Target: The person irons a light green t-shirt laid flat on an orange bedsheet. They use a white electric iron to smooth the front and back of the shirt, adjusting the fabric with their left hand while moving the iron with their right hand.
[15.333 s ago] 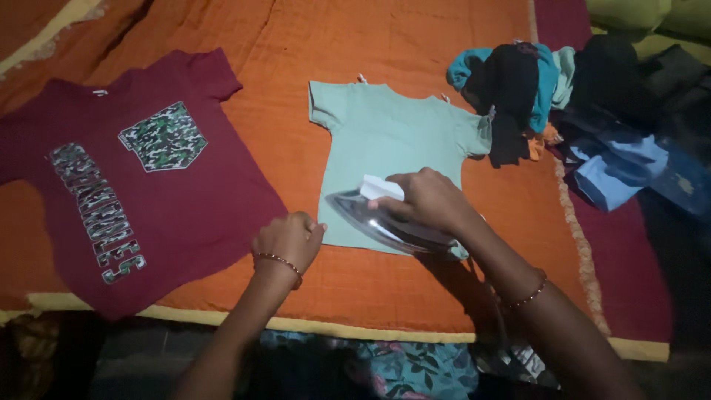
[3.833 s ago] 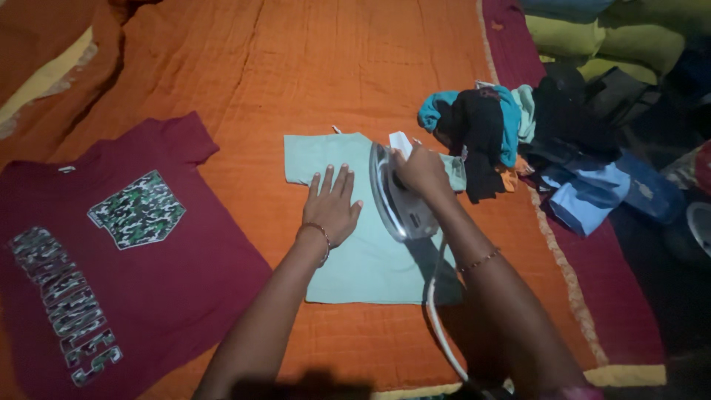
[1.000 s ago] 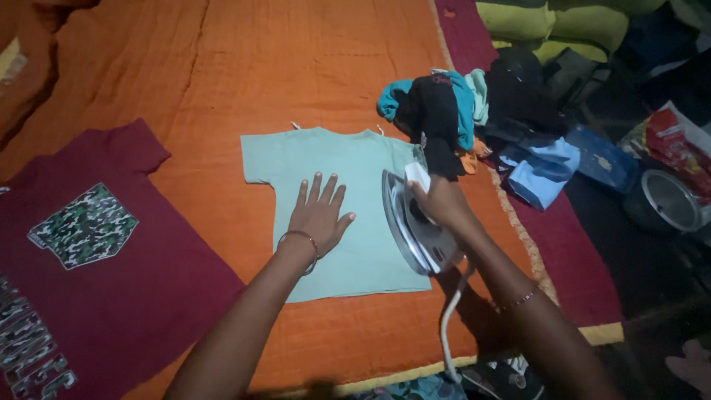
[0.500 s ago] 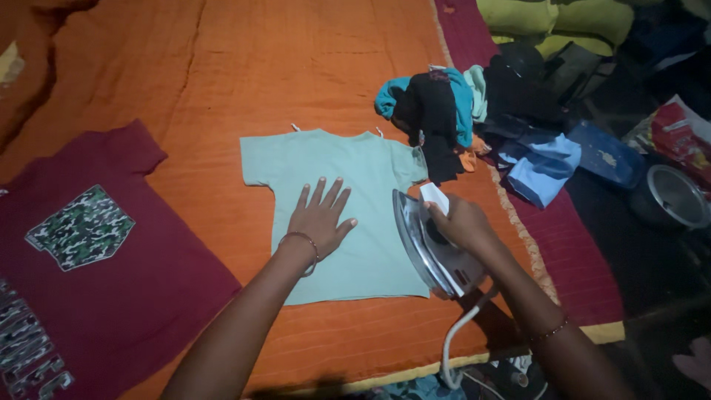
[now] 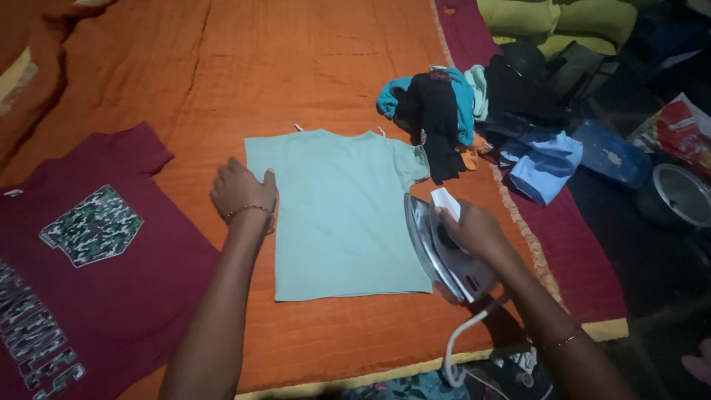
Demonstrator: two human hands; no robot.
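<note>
Head view looks down on an orange blanket (image 5: 311, 67) spread flat, with a small pale green shirt (image 5: 341, 215) lying face down near its middle, collar toward the far side. The left hand (image 5: 241, 189) rests at the shirt's left sleeve, fingers curled down onto the sleeve edge and the blanket beside it; whether it pinches the cloth cannot be told. A bead bracelet circles that wrist. The right hand (image 5: 474, 230) is closed around the handle of an electric iron (image 5: 444, 255), which is tipped up on its side just beside the shirt's right edge, its shiny soleplate facing left toward the shirt. A white cord (image 5: 455, 348) runs from the iron's heel toward the near edge. To the left lies a maroon T-shirt (image 5: 96, 281) with a camouflage-patterned pocket, spread flat. On the far right a heap of clothes (image 5: 474, 111), teal, black and light blue, sits at the blanket's border. A metal bowl (image 5: 681, 196) stands at the far right edge.
</note>
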